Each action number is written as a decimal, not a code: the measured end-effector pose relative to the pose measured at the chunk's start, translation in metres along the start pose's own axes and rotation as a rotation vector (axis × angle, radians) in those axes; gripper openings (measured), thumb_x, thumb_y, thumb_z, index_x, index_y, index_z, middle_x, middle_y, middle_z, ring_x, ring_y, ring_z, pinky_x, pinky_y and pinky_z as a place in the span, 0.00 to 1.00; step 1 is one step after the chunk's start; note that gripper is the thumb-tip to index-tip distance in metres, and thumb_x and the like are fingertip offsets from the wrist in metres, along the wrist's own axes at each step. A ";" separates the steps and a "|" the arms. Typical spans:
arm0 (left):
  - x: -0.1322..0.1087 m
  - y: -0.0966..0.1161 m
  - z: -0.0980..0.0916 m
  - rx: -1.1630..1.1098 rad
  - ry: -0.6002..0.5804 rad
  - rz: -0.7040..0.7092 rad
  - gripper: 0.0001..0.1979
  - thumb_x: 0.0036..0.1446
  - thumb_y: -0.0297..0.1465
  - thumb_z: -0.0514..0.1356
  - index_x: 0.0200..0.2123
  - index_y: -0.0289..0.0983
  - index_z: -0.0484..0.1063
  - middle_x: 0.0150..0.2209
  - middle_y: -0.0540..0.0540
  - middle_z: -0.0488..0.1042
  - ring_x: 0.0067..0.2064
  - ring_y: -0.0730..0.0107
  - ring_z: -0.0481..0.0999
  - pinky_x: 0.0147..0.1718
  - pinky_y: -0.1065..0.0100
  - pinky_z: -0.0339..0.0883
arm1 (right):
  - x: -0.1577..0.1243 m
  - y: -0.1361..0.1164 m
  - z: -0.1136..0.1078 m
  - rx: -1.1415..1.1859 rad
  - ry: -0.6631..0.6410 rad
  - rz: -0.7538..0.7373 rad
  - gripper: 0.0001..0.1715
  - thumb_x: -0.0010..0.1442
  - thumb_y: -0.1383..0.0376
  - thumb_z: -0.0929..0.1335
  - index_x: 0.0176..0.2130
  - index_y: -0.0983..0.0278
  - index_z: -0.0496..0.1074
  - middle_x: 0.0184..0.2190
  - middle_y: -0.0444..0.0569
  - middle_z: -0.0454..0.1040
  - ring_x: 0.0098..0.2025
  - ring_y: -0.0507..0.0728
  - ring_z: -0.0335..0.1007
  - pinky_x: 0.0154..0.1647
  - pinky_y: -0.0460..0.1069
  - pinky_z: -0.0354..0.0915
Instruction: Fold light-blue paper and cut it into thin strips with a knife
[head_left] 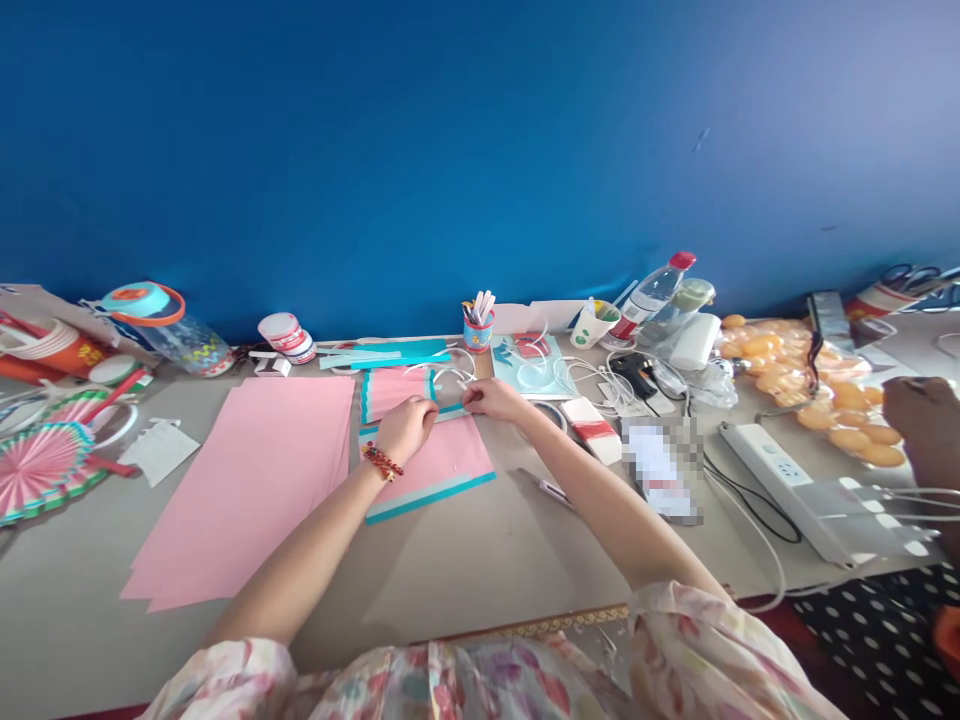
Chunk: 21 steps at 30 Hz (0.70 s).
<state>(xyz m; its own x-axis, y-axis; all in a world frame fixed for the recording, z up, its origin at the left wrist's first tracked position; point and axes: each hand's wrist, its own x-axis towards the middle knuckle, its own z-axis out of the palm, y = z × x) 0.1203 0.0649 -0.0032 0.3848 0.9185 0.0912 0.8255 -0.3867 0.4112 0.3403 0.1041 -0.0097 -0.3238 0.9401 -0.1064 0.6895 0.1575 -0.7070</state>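
A pink paper sheet [457,450] with blue strips along its edges lies on the table in front of me. My left hand [405,432] has its fingers curled together at the sheet's far blue edge. At the right end of that edge, my right hand [491,398] pinches the sheet between thumb and fingers. Just beyond my left hand is a pleated pink paper piece [391,393] with blue borders. Fingers hide part of the far edge. A red beaded bracelet [382,461] circles my left wrist.
Pink sheets [255,470] are stacked on the left, near pleated paper fans [45,460]. A utility knife [551,490] lies by my right forearm. Farther right are a phone [664,470], a power strip [787,490], bagged orange balls [810,380] and another person's hand [919,415].
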 end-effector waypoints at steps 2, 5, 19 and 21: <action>0.000 -0.001 0.002 0.012 0.003 0.001 0.10 0.65 0.30 0.54 0.40 0.39 0.77 0.42 0.45 0.78 0.43 0.63 0.78 0.39 0.69 0.67 | 0.000 0.000 0.000 0.002 0.002 0.000 0.04 0.49 0.72 0.71 0.29 0.64 0.77 0.27 0.42 0.77 0.30 0.51 0.70 0.30 0.43 0.59; -0.001 -0.002 0.005 0.025 0.006 0.007 0.10 0.65 0.30 0.54 0.40 0.40 0.77 0.41 0.46 0.77 0.42 0.63 0.78 0.38 0.69 0.67 | 0.000 0.003 0.003 0.007 0.027 0.013 0.03 0.50 0.70 0.71 0.30 0.65 0.77 0.26 0.43 0.76 0.29 0.51 0.69 0.29 0.44 0.58; -0.004 -0.004 0.015 0.019 0.069 -0.009 0.09 0.64 0.28 0.55 0.41 0.39 0.76 0.42 0.46 0.78 0.42 0.64 0.78 0.40 0.69 0.68 | -0.014 0.005 -0.003 0.080 -0.005 -0.038 0.10 0.49 0.73 0.69 0.35 0.64 0.76 0.30 0.43 0.77 0.32 0.52 0.72 0.33 0.44 0.63; -0.004 -0.004 0.016 0.018 0.075 -0.016 0.09 0.63 0.28 0.56 0.41 0.39 0.76 0.42 0.46 0.78 0.42 0.64 0.78 0.40 0.69 0.68 | -0.015 0.005 -0.002 0.074 0.004 -0.032 0.11 0.49 0.73 0.69 0.35 0.64 0.76 0.30 0.43 0.77 0.32 0.52 0.72 0.32 0.44 0.62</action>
<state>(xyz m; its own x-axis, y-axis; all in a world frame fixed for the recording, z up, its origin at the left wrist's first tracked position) 0.1216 0.0615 -0.0199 0.3405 0.9278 0.1526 0.8388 -0.3731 0.3964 0.3500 0.0913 -0.0097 -0.3424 0.9362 -0.0799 0.6290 0.1652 -0.7596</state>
